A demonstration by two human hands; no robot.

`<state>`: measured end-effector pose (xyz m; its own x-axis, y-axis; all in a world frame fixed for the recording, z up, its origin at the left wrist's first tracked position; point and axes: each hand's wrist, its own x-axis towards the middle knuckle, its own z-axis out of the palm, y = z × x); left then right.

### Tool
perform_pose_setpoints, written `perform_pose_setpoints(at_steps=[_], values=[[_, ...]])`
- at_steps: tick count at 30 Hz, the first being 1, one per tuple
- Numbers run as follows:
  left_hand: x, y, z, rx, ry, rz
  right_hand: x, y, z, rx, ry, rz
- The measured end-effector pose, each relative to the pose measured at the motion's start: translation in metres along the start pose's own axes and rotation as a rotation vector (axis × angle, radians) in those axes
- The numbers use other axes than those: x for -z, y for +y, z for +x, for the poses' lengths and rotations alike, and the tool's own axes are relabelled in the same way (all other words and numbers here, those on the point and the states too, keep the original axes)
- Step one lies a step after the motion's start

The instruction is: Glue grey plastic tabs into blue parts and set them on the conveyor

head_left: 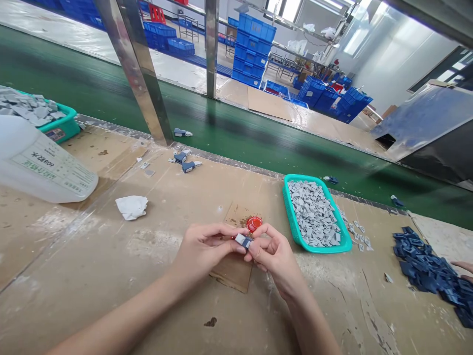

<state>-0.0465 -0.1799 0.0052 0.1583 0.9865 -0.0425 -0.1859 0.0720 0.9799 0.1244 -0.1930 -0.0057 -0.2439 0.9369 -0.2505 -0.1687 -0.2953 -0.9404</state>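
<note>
Both hands meet over a small cardboard piece point(232, 273) on the bench. My left hand point(207, 249) pinches a small dark blue and light grey plastic part point(243, 240) between thumb and fingers. At the part's right end, the thumb and fingertips of my right hand point(271, 254) close on it too. A red round cap point(254, 224) sits just beyond the fingertips, with brown specks beside it. To the right stands a turquoise basket point(288, 217) filled with small grey plastic pieces point(314, 214).
A green conveyor belt point(236, 148) crosses behind the bench, carrying a few blue-grey parts. Metal posts point(142, 74) rise at its edge. Left are a large white jug point(48, 162) and crumpled white paper point(132, 207). Right lies a dark blue parts pile point(424, 266) near another person's hand point(463, 268).
</note>
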Motion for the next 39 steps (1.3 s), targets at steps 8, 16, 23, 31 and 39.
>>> perform_pose_setpoints(at_steps=[8, 16, 23, 31, 39], values=[[-0.006, 0.0, -0.004, -0.084, -0.114, 0.156, -0.009, -0.011, -0.008, 0.062, -0.028, -0.056], [0.009, 0.009, 0.02, -0.479, -0.153, 0.634, 0.077, -0.028, -0.021, 0.326, 0.6, -0.721], [0.031, 0.026, 0.135, -0.591, -0.186, 1.161, 0.119, -0.019, -0.001, 0.349, 0.727, -1.161], [0.022, 0.005, 0.251, -0.371, -0.318, 1.536, 0.111, -0.019, 0.017, 0.222, 0.778, -1.026], [-0.08, 0.008, 0.305, -0.453, -0.494, 1.531, 0.103, -0.017, 0.021, 0.296, 0.795, -1.066]])
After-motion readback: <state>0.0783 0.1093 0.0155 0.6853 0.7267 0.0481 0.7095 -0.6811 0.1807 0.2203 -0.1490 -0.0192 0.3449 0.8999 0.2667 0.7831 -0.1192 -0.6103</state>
